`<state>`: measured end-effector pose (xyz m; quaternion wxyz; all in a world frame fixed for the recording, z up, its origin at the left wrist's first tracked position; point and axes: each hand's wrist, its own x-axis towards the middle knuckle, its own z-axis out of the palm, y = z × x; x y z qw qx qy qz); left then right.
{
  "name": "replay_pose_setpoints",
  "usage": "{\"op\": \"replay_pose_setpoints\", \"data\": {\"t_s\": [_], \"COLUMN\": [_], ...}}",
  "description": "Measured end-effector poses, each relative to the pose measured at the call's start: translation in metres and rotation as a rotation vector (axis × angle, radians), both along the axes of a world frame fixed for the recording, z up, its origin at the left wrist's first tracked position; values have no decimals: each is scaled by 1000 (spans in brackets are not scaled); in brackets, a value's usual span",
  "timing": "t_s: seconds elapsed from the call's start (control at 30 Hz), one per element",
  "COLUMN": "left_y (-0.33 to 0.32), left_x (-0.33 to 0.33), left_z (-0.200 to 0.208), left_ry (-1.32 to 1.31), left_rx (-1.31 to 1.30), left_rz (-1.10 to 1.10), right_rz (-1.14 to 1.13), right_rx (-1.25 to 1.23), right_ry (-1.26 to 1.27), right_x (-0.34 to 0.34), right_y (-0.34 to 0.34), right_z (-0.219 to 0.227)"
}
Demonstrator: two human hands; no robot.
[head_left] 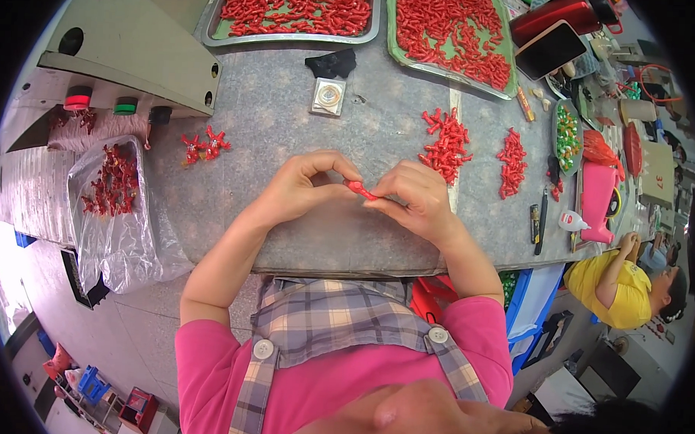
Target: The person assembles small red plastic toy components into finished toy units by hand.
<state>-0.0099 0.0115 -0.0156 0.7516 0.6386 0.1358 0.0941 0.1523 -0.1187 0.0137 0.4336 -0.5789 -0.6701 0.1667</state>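
Just beyond my checked apron (329, 312), I hold a red piece (361, 189) over the table (323, 243). My left hand (306, 186) pinches one end with thumb and forefinger; my right hand (416, 192) pinches the other, probably so it can't turn or slip. Past my right hand lie two small piles (445, 148) of similar red bits, seemingly set there for an easy reach. Off to the left sit red clusters (204, 145), well apart from the piles, perhaps to avoid mixing. Farther off, a small box (328, 96) lies by itself. At the back, two trays (292, 41) hold many more bits, their raised rims likely keeping them from scattering.
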Motion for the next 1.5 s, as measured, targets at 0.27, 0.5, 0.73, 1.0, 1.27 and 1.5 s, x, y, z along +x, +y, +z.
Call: {"op": "replay_pose_setpoints", "data": {"t_s": [0.27, 0.5, 0.73, 1.0, 1.27, 1.5], "left_y": [-5, -6, -5, -11, -6, -5], "left_x": [0, 3, 0, 6, 5, 5], "left_z": [3, 8, 9, 13, 8, 5], "left_ry": [49, 150, 134, 244, 171, 138], "left_rx": [-209, -635, -694, -388, -341, -366], "left_rz": [-37, -225, -246, -172, 131, 156], "right_rz": [-46, 98, 59, -37, -941, -732], "right_rx": [-194, -453, -456, -355, -135, -251], "right_ry": [276, 985, 1173, 619, -126, -722], "right_x": [2, -1, -2, 2, 100, 130], "right_y": [0, 0, 0, 1, -53, -80], "right_z": [4, -10, -13, -10, 8, -8]}}
